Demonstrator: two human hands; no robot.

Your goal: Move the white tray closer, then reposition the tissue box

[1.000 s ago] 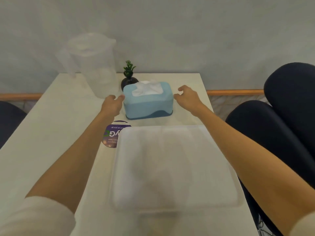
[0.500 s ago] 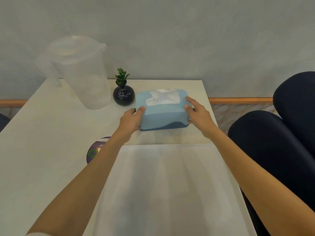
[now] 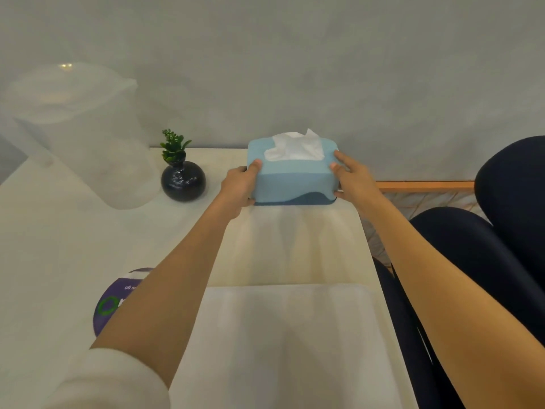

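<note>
The light blue tissue box (image 3: pixel 292 178), with a dark blue base and a white tissue sticking out of its top, is at the far right of the table near the wall. My left hand (image 3: pixel 240 187) grips its left end and my right hand (image 3: pixel 352 177) grips its right end. Whether the box rests on the table or is just above it is unclear. The white tray (image 3: pixel 289 335) lies flat at the near right of the table, between my forearms, apart from the box.
A small green plant in a round black vase (image 3: pixel 182 180) stands left of the box. A large clear plastic jug (image 3: pixel 79 134) is at the far left. A purple round sticker (image 3: pixel 112 305) lies left of the tray. Dark chairs (image 3: pixel 486 231) stand past the table's right edge.
Both hands went from open beside the tissue box to gripping its ends. The box has moved away from the vase, to the right and toward the wall.
</note>
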